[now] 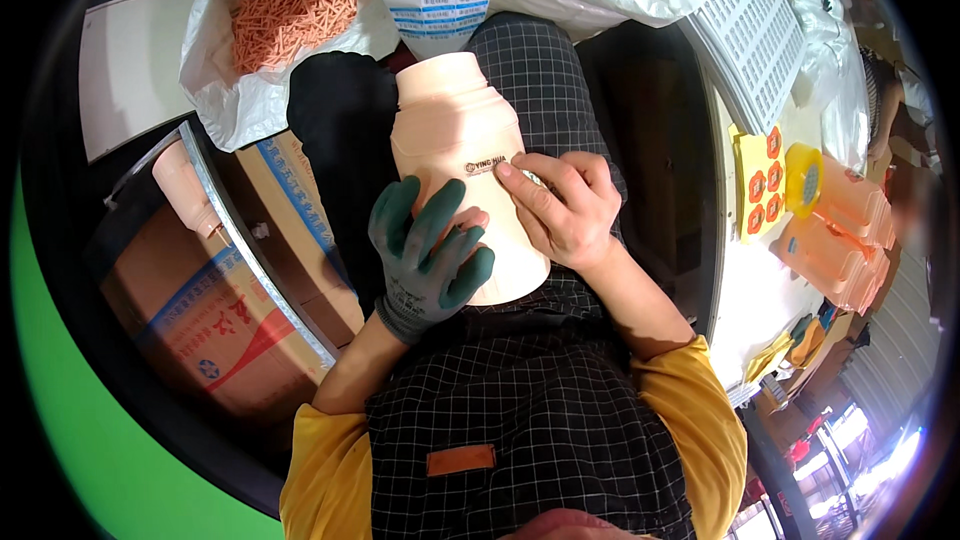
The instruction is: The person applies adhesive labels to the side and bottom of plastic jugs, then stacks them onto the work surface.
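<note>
The peach vessel (455,130) lies on the lap (545,65), long axis pointing outward, neck farthest and slightly left. Left of the vessel: gloved left hand (425,265), open, fingers bent. Right of the vessel: bare right hand (572,205), nearer, fingertips touching the dark label (485,166); any grip cannot be determined.

Left hand (425,265) gloved, fingers spread, slightly curled, at peach container's (455,125) lower left. Right hand (575,205) bare, fingers bent, fingertip on its right side. Forearms (645,300) below it.
</note>
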Available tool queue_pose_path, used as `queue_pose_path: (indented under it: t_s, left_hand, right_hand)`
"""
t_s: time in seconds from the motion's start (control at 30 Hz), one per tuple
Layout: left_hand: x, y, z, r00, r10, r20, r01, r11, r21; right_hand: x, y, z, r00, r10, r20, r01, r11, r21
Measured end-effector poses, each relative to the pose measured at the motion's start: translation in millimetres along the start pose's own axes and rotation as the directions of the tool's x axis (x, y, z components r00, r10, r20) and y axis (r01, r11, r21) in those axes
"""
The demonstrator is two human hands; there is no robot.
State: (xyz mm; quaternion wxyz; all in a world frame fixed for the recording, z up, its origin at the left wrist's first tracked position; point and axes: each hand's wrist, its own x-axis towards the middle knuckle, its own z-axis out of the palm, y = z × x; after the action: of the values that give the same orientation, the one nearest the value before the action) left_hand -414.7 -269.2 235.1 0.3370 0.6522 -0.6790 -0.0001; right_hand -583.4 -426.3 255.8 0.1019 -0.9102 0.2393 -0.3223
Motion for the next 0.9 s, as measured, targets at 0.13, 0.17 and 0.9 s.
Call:
queue_pose_path:
  t_s: [0.13,0.17,0.9]
  left_hand:
    - [12.4,2.9,-2.6,0.997,-0.057,0.054,0.058,0.998,-0.019]
    - [12.7,2.8,-2.5,0.996,-0.059,0.062,0.060,0.998,-0.019]
    - [47.1,-10.9,-40.1,0.975,-0.101,0.197,0.129,0.982,-0.140]
  right_hand:
    - [0.0,3.2,-0.7,1.000,0.006,0.003,-0.006,1.000,0.013]
    - [0.2,4.0,-0.6,1.000,0.006,0.005,-0.006,1.000,0.017]
    - [-12.7,6.0,3.7,0.960,0.278,-0.022,-0.257,0.913,0.318]
